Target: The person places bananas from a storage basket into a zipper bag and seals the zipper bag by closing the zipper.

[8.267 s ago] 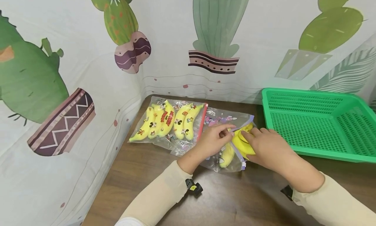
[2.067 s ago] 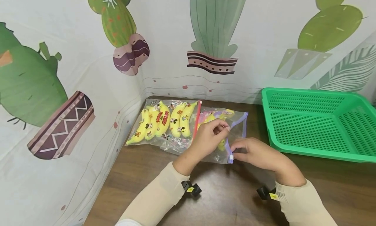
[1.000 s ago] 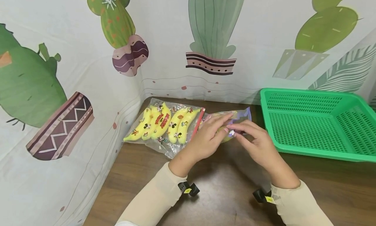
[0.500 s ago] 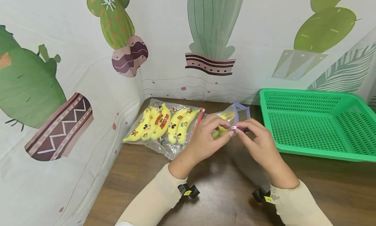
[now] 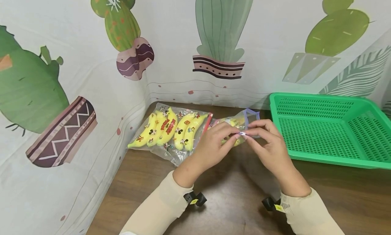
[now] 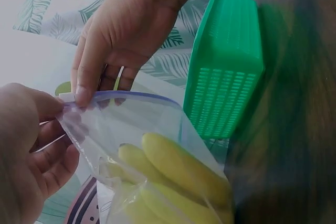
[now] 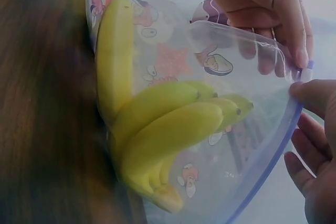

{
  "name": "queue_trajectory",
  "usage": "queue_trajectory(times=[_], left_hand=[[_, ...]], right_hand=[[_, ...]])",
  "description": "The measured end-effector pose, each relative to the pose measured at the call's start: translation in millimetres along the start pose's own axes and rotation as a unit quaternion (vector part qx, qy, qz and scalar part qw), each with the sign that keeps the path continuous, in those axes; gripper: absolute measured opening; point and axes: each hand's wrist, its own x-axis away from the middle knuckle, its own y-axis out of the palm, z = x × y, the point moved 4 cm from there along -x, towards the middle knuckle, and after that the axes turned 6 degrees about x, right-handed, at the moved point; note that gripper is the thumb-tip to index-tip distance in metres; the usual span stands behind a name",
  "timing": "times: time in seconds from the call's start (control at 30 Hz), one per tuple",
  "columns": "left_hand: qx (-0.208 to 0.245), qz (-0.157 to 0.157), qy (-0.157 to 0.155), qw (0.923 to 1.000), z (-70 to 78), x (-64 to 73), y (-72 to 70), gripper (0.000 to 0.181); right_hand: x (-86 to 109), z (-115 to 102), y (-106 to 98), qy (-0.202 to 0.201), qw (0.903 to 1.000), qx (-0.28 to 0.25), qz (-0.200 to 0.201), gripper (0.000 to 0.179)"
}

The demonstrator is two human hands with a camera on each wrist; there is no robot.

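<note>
A clear zip bag (image 5: pixel 236 121) with a purple closure strip holds a bunch of yellow bananas (image 7: pixel 168 124) and one separate banana (image 7: pixel 115 51). Its mouth is raised off the table, between both hands. My left hand (image 5: pixel 213 143) pinches the strip's near corner with thumb and forefinger. My right hand (image 5: pixel 268 147) pinches the white slider (image 7: pixel 307 72) at that same corner, so the fingertips of both hands nearly meet. In the left wrist view the purple strip (image 6: pixel 142 96) runs away from the fingers. Cartoon prints cover part of the bag.
Left of the hands, a second zip bag (image 5: pixel 171 152) with a red strip (image 5: pixel 208 121) lies flat with several bananas (image 5: pixel 166 126) inside. A green perforated basket (image 5: pixel 330 157) stands at the right. A cactus-printed cloth (image 5: pixel 174 41) hangs behind the wooden table (image 5: pixel 232 201).
Earlier my right hand was on bananas at the bag's mouth. Since then it has moved to the slider, and the bag's closure edge has been lifted. Over the last half second the hands barely moved.
</note>
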Motion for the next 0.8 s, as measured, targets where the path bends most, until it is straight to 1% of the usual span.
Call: queue_trajectory(times=[0.1, 0.23, 0.33, 0.47, 0.67, 0.8], left_hand=[[-0.018, -0.002, 0.011, 0.9998, 1.6, -0.1, -1.1, 0.014], [-0.035, -0.012, 0.018, 0.9992, 2.7, -0.5, -2.1, 0.013], [-0.036, -0.023, 0.019, 0.9989, 1.6, -0.8, -2.7, 0.012], [-0.036, -0.036, 0.019, 0.9985, 0.9, -1.0, -3.0, 0.012], [-0.062, -0.052, 0.021, 0.9965, 4.2, -0.2, -1.1, 0.013], [-0.064, -0.057, 0.024, 0.996, 5.5, -0.1, 0.4, 0.013]], right_hand=[[-0.8, -0.9, -0.4, -0.008, 0.9999, 0.006, -0.002, 0.029], [-0.7, -1.1, 0.0, 0.0, 0.9996, 0.014, -0.023, 0.03], [0.3, -1.0, 1.5, 0.004, 0.9987, 0.022, -0.046, 0.035], [1.3, -1.1, 3.7, 0.01, 0.9976, 0.007, -0.068, 0.036], [1.9, -2.8, 5.5, -0.001, 0.9979, -0.005, -0.064, 0.034], [2.1, -3.1, 6.1, -0.007, 0.998, -0.013, -0.061, 0.034]])
